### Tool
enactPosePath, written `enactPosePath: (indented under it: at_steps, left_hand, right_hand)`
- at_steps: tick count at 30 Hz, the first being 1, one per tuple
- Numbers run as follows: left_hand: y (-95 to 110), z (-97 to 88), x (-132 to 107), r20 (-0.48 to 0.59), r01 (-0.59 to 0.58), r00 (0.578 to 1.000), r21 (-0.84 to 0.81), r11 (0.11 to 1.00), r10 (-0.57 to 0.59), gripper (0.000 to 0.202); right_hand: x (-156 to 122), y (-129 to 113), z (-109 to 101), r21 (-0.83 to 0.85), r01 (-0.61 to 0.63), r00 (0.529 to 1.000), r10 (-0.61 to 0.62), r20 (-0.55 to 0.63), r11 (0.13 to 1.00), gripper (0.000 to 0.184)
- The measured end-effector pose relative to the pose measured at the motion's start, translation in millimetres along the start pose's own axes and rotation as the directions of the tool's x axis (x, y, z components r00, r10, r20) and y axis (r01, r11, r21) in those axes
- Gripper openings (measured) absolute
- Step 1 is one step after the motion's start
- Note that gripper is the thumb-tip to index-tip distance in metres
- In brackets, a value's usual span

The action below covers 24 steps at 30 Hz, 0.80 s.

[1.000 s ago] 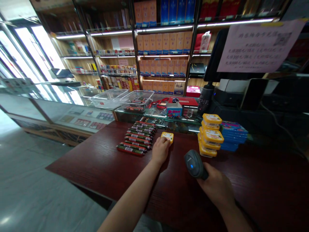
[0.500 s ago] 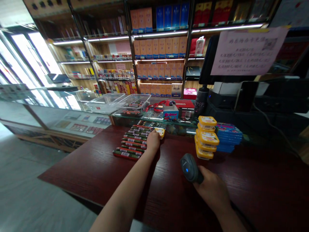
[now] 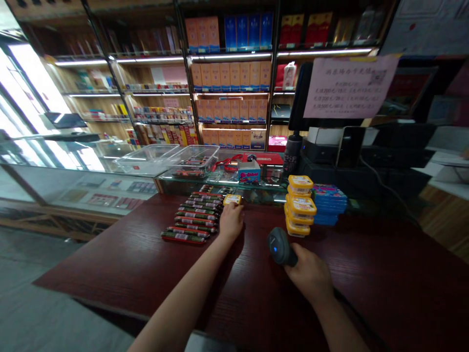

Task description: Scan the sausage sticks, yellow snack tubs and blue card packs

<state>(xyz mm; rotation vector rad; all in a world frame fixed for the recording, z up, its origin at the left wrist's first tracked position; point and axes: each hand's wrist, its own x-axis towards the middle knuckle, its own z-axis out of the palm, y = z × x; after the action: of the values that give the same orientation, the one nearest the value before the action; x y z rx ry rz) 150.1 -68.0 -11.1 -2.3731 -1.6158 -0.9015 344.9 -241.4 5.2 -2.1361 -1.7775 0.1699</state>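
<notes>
One yellow tub is met by the L hand at its near edge; it's set toward the far side of the dark table, nr the glass counter. From the L fingers it lies directly ahead, its far part left uncovered beyond the tips. Its long axis can't be told, as the lid is seen foreshortened & partly hidden. L fingers are bent at the tub w/ the thumb held to the R; whether it's pinched or only touched can't be told.

Just L of the tub, a row of sausages is laid out, long axes running roughly side to side; contact w/ the tub can't be confirmed.

The R hand is placed well apart, lower R, so the tub is far nearer the L. By the R fingers a scanner is gripped at its handle, w/ its head pointed away & L. Beyond the scanner, slightly R, a stack of tubs is stood beside blue boxes.
</notes>
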Motion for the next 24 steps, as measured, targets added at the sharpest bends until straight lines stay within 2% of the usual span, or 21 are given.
enactPosePath:
  at_steps: [3, 8, 11, 14, 19, 24]
  left_hand:
    - [22, -4.7, -6, -0.01, -0.127, 0.992, -0.157, 0.979, 0.127, 0.03]
    - [66, -16.7, -2, -0.033, -0.308, 0.948, -0.348, 0.885, 0.317, 0.033]
    - [90, -20.0, 7, -0.042, -0.366, 0.922, -0.422, 0.829, 0.386, 0.035]
    - [110, -15.7, 18, -0.044, -0.385, 0.909, -0.464, 0.798, 0.414, 0.04]
    - [128, -1.7, 33, -0.041, -0.406, 0.899, -0.457, 0.791, 0.437, 0.03]
    - [127, -1.3, 35, -0.098, -0.468, 0.87, -0.472, 0.747, 0.483, 0.029]
  right_hand:
    - [0, 3, -8, 0.004, -0.005, 1.0, 0.005, -0.011, 1.0, 0.015]
    - [-3, 17, -26, 0.023, -0.122, 0.992, 0.122, 0.016, 0.992, 0.02]
    - [-9, 31, -33, 0.056, -0.164, 0.986, 0.163, 0.016, 0.985, 0.021]
    - [-16, 48, -36, 0.058, -0.222, 0.975, 0.223, 0.0, 0.973, 0.021]
    - [-27, 71, -39, 0.051, -0.269, 0.963, 0.267, 0.031, 0.962, 0.025]
    - [-33, 74, -42, 0.047, -0.278, 0.96, 0.278, -0.003, 0.959, 0.027]
